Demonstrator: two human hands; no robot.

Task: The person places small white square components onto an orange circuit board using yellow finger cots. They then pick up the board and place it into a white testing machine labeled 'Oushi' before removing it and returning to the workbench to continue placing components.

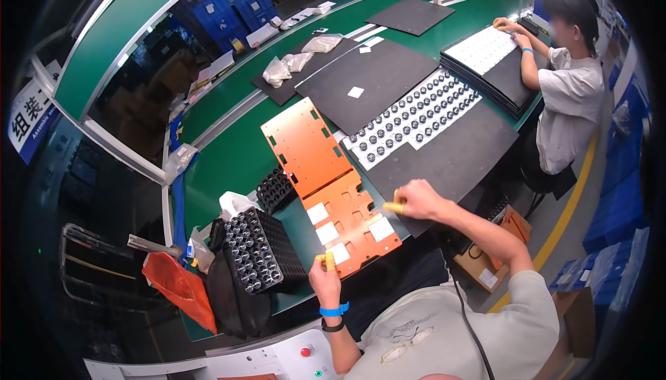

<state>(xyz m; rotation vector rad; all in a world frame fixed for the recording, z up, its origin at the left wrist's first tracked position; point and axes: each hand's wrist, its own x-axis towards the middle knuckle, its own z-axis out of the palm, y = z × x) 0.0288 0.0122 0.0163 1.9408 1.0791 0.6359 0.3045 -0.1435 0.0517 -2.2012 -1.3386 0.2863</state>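
An orange hinged plate [309, 147] lies unfolded on the green bench. Its near panel carries several white square pieces [326, 233] and has notches and cut-outs. My left hand [325, 279], with yellow finger covers, is closed at the near left corner of this panel, its fingertips beside a white square [338, 253]. Whatever is between those fingers is too small to make out. Over the panel's right edge is my right hand [418, 199], its yellow-covered thumb and finger pinched together and pointing left. What it pinches, if anything, cannot be seen.
A black rack of round dark parts [253, 251] stands left of the plate. White sheets with rows of black round parts [416, 113] lie on black boards [374, 78] beyond. Plastic bags [298, 61] sit farther back. A co-worker [572, 81] handles a white sheet [479, 48] at right.
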